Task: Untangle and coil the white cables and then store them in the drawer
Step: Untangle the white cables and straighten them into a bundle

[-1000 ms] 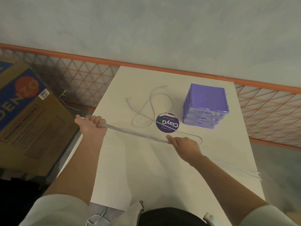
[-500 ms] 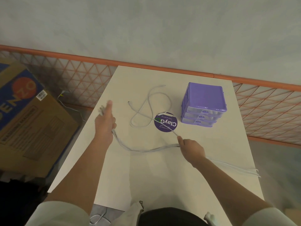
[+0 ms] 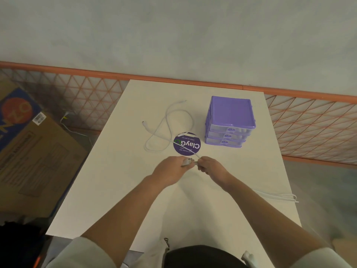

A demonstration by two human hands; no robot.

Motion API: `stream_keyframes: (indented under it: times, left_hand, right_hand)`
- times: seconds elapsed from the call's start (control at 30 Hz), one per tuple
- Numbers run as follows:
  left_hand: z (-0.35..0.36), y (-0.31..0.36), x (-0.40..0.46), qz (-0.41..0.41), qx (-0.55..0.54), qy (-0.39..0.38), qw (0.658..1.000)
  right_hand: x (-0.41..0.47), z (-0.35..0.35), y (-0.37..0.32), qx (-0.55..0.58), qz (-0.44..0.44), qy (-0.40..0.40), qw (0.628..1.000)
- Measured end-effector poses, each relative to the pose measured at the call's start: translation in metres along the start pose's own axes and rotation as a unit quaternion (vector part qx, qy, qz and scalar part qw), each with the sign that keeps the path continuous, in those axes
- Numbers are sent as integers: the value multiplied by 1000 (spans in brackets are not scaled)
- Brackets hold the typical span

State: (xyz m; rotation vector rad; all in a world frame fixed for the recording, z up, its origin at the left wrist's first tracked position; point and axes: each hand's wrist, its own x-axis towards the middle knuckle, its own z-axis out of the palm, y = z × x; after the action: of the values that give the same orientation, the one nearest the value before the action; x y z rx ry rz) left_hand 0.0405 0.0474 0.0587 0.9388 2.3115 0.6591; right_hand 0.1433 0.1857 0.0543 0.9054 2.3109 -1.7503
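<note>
My left hand (image 3: pixel 173 170) and my right hand (image 3: pixel 211 167) meet over the middle of the white table (image 3: pixel 119 190), both closed on a bundle of white cable (image 3: pixel 188 162) pinched between them. Folded strands of that cable (image 3: pixel 278 197) trail out past my right forearm to the table's right edge. A second white cable (image 3: pixel 168 128) lies loose in curves at the back, one strand running over the sticker toward my hands. The purple three-drawer unit (image 3: pixel 229 122) stands at the back right, all drawers closed.
A round purple sticker (image 3: pixel 187 144) lies on the table just beyond my hands. A large cardboard box (image 3: pixel 32 151) sits on the floor to the left. An orange lattice fence (image 3: pixel 313 128) runs behind the table.
My left hand swung in from the table's left edge to the middle, bringing its end of the cable to my right hand. The stretched span has folded together.
</note>
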Motion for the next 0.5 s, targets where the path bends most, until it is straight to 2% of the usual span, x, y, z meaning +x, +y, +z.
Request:
stream_keyframes:
  times: [0.13,0.23,0.3,0.4,0.5]
  left_hand:
    - [7,6,3,37,93,31,994]
    - [10,7,3,27,104,22,994]
    - [11,8,2,12,68,-4,998]
    - [17,8,-1,-43,-62,-46,996]
    - [27,8,-5,-54,-111,-13,992]
  right_hand:
    - [-3,-6,2,32,1,-21,999]
    - [-3,-9,6,28,6,-35,999]
    - [-5,-11,9,10,3,-41,999]
    - [-8,-17,16,-18,-11,-42,999]
    - [-11,-22,24,-36,-29,-57,997]
